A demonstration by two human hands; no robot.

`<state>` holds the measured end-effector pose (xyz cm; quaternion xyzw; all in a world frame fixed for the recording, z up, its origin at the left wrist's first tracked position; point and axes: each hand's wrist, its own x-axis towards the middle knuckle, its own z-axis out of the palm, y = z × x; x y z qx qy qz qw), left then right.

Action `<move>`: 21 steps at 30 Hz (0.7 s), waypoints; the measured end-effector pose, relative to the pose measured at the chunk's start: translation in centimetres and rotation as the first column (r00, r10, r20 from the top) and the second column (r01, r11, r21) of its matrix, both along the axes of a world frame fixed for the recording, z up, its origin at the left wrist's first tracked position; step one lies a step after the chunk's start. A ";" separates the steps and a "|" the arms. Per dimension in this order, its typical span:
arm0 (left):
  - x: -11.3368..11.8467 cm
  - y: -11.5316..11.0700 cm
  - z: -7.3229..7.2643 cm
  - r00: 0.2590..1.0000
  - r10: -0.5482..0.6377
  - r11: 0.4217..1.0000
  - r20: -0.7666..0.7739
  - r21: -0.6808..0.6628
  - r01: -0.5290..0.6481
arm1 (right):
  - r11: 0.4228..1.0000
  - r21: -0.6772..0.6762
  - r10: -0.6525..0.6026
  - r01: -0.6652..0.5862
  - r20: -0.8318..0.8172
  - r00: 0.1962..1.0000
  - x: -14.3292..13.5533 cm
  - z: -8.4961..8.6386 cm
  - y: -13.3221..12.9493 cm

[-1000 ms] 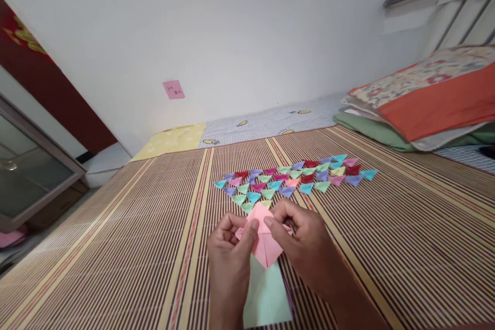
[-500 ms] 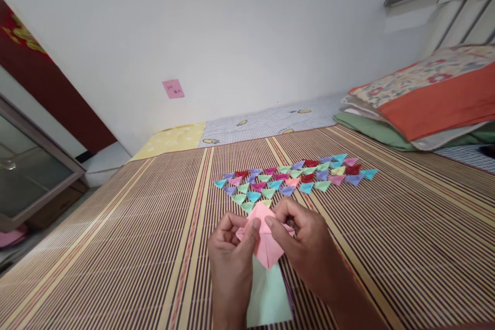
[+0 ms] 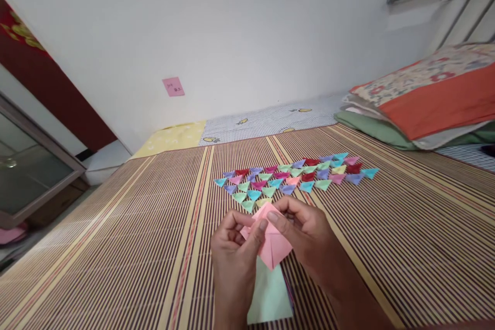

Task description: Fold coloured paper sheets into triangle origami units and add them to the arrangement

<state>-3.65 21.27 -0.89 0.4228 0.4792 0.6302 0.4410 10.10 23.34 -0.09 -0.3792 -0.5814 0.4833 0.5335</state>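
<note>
Between my two hands is a pink sheet of origami paper (image 3: 274,247), folded into a diamond with creases across its face. My left hand (image 3: 236,247) pinches its left side, thumb on top. On the upper right, my right hand (image 3: 303,229) grips the paper, its thumb lying near the top point and its fingers behind. Below the diamond lies a stack of paper with a pale green sheet (image 3: 269,296) uppermost, partly covered by my left hand. Just beyond my hands, several rows of small folded paper pieces (image 3: 276,183) in many colours are spread out.
A striped bamboo mat (image 3: 124,247) covers the surface. Folded bedding with an orange and floral cover (image 3: 436,98) is piled at the right. A white wall (image 3: 247,31) with a pink note (image 3: 173,86) stands behind. To the left is a glass-panelled frame (image 3: 34,165).
Both hands and the pink paper have shifted slightly right. My right thumb has slid up toward the paper's top, and the right flap is now tucked out of sight.
</note>
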 end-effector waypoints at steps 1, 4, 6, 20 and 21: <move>-0.1 0.0 0.0 1.000 -0.001 1.000 -0.006 -0.006 0.001 | 1.000 -0.005 -0.013 0.013 -0.011 1.000 0.0 -0.1 0.0; -0.3 0.1 0.1 1.000 0.005 1.000 0.007 -0.012 -0.005 | 0.998 -0.015 -0.055 0.055 -0.012 0.998 0.1 -0.3 0.1; -0.5 0.1 0.2 1.000 -0.002 1.000 0.027 -0.013 0.002 | 0.998 -0.020 -0.062 0.061 -0.002 0.998 0.2 -0.3 0.1; -1.2 0.1 0.0 0.989 -0.130 0.988 0.070 -0.071 0.135 | 0.997 0.072 -0.026 0.018 0.100 0.995 0.2 -0.1 -0.1; -1.4 0.0 0.0 0.983 -0.177 0.979 0.049 -0.093 0.181 | 0.996 0.088 -0.022 0.010 0.131 0.991 0.2 0.0 -0.2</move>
